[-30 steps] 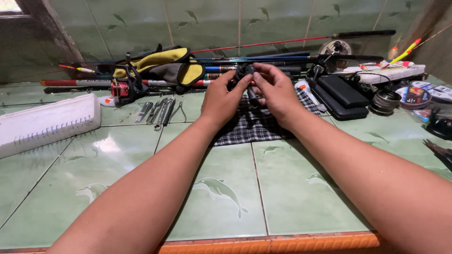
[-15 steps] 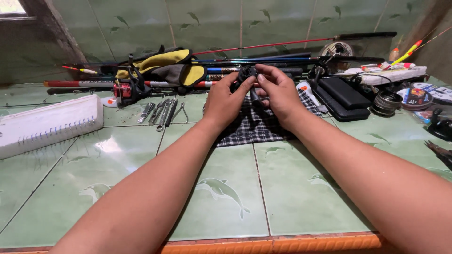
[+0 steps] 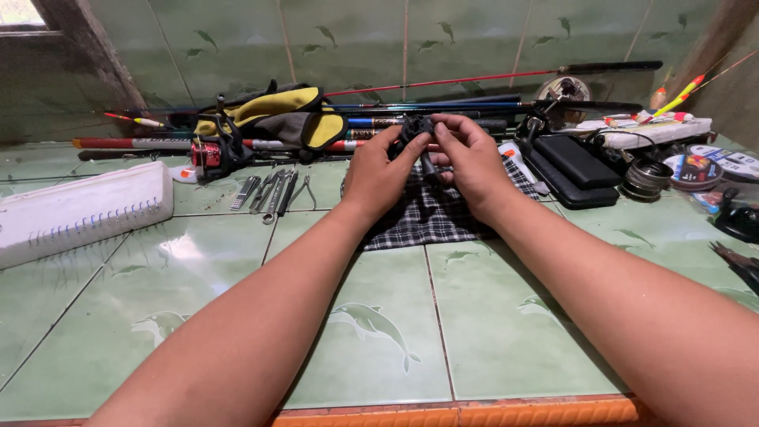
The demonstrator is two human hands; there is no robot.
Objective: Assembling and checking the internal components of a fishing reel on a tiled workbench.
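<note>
Underneath everything, a green tiled table (image 3: 237,316) with dolphin motifs and an orange front edge. Behind it, a matching green tiled wall (image 3: 356,39). Along the back of the table, a bundle of fishing rods (image 3: 443,107) lying flat, red, blue and black. Far left, a white spiral-bound box (image 3: 79,209), long side toward the edge. Left of centre at the back, a yellow and grey bag (image 3: 277,115) slumped over the rods, a red fishing reel (image 3: 209,154) just in front of it. Centre, a dark checked cloth (image 3: 431,217) spread flat under both hands. Right of the cloth, a flat black case (image 3: 573,166), with a dark spool (image 3: 644,178) just beside it. Left of the cloth, a small row of metal hand tools (image 3: 273,190) on the tile. Above the cloth, left hand (image 3: 379,178) and right hand (image 3: 474,162) raised together, fingertips closed from both sides on a small black reel part (image 3: 417,130), held clear of the cloth and in front of the rods. Both grips clamped on that part, thumbs and forefingers pinching, a short dark stem hanging below it between the palms.
</note>
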